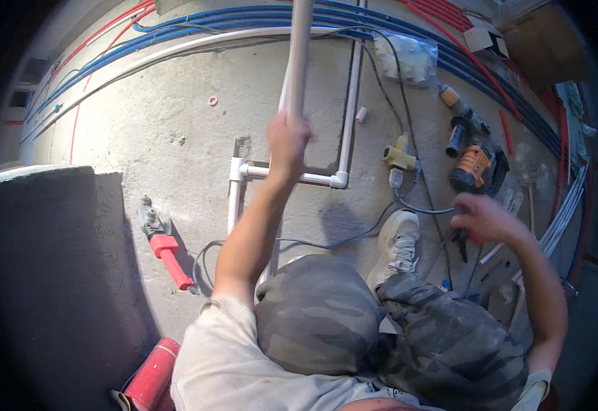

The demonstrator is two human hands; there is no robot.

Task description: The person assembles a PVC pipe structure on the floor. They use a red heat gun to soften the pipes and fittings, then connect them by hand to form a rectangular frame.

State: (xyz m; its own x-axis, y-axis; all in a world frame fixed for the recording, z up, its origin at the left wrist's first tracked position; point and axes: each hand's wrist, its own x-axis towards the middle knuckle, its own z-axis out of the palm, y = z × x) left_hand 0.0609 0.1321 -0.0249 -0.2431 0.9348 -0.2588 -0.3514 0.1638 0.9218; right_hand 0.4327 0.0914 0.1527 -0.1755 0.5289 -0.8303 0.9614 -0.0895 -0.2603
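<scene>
Out in front of me, my left hand is closed around a long white pipe that runs up past the top of the picture. Below that forearm, white pipes with an elbow fitting and a tee fitting lie along a groove in the floor. My right hand is at the right, slightly blurred, its fingers bent and apart with nothing visible in them. Closest to it are a red and black tool, partly hidden under the hand, and an orange and black power drill.
A red-handled pipe-welding tool lies left of my knee. A yellow power socket with dark cables sits near my shoe. Blue pipes cross the far side. A red cylinder stands lower left, and a clear bag lies far right.
</scene>
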